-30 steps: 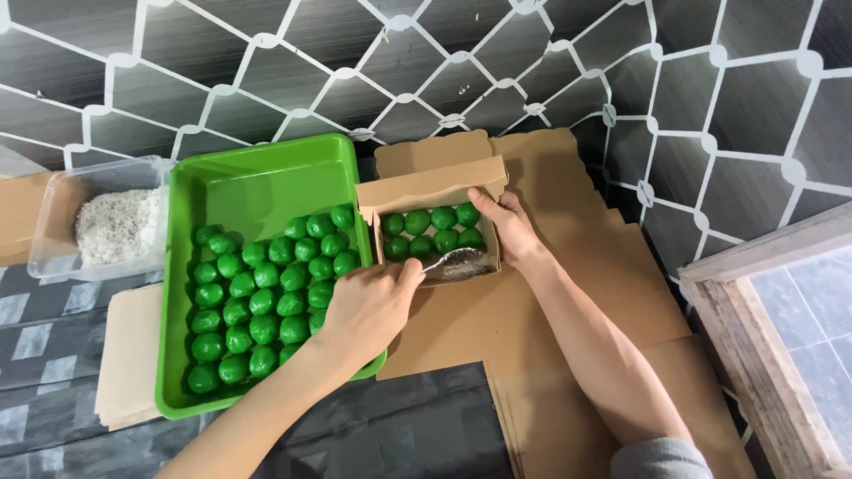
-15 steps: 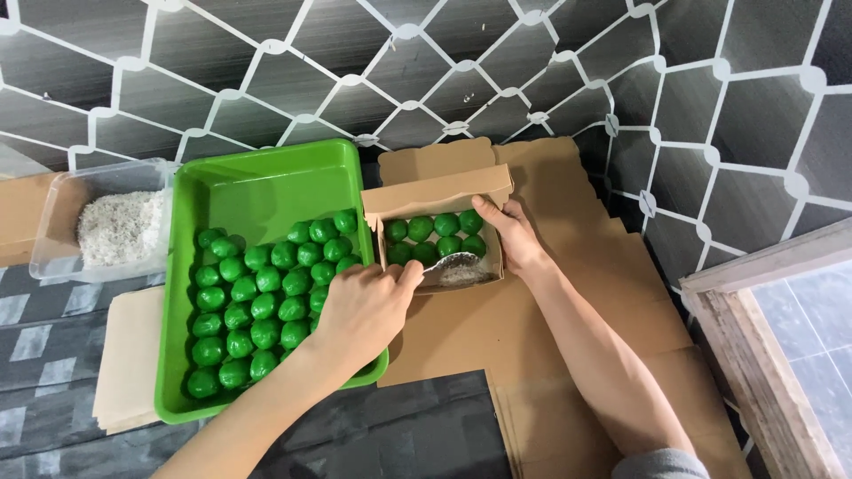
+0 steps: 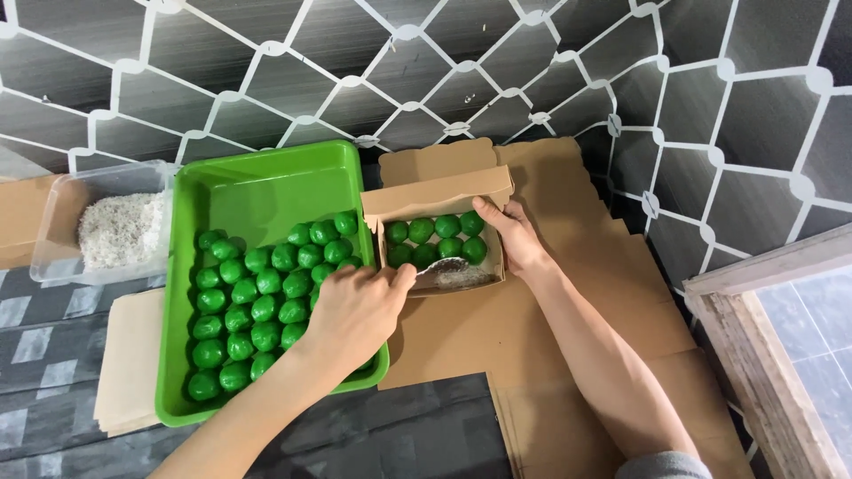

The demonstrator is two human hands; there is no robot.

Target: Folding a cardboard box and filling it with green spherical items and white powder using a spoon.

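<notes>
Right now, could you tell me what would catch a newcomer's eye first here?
The bright green tray at centre-left, packed with green balls. Beside it, the left hand holds a spoon over a small cardboard box with more balls, steadied by the right hand.

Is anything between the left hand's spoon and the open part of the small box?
Nothing visible. The left hand holds the spoon already over the cardboard box, beside its green balls.
</notes>
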